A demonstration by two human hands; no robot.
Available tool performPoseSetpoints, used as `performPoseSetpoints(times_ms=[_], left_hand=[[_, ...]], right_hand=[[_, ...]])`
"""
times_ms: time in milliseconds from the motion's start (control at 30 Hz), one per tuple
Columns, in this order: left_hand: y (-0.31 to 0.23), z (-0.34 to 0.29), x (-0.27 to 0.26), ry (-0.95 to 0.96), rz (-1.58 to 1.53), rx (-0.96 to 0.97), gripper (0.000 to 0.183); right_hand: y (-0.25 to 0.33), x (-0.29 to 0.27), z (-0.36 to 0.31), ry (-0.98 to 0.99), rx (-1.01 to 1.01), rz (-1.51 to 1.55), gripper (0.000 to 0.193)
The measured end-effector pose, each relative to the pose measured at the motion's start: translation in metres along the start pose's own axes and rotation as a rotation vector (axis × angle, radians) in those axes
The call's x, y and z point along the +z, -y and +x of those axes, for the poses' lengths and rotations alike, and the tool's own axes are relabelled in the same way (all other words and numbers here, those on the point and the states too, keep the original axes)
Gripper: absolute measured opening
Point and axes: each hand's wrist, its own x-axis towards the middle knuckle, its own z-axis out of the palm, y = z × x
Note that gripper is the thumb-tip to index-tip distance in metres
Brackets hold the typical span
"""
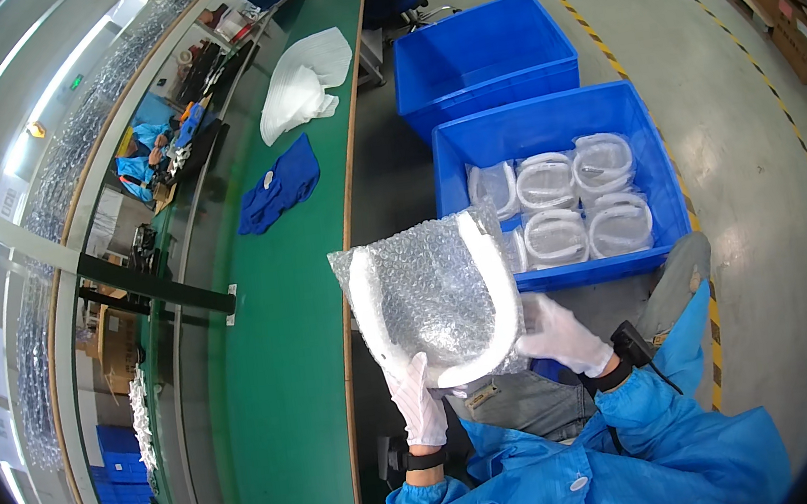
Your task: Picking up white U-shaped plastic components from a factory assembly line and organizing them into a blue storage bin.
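Between my two white-gloved hands is a bubble-wrap bag (441, 293) with a thick white U-shaped piece (501, 290) inside, its curve toward me. My left hand (416, 404) grips the lower left of the curve, thumb on top. My right hand (565, 335) has hold of the right edge, its fingertips partly hidden at the bag. The bag is held up beside the green bench edge, in front of the near blue bin (568, 277). Several similar wrapped white pieces (548, 182) lie in rows in that bin.
Behind the near bin stands another blue bin (492, 90). On the green bench (279, 388) at left lie a blue cloth (280, 187) and white foam sheets (310, 80). A dark metal bar (161, 285) reaches over the bench. Cartons (801, 42) stand at far right.
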Motion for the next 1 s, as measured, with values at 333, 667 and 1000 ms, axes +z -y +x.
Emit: performPoseSetpoints(times_ms=[333,667,1000], left_hand=[[0.003,-0.015,0.033,0.067,0.393,0.187,0.043],[0.000,-0.009,0.051,0.214,0.177,-0.181,0.042],[-0.052,0.001,0.045,0.762,1.017,-0.153,0.071]], right_hand=[[-0.017,-0.007,0.012,-0.307,0.126,0.411,0.039],[-0.039,-0.012,-0.002,-0.440,0.113,0.599,0.034],[-0.074,-0.073,-0.015,-0.456,0.049,0.831,0.006]])
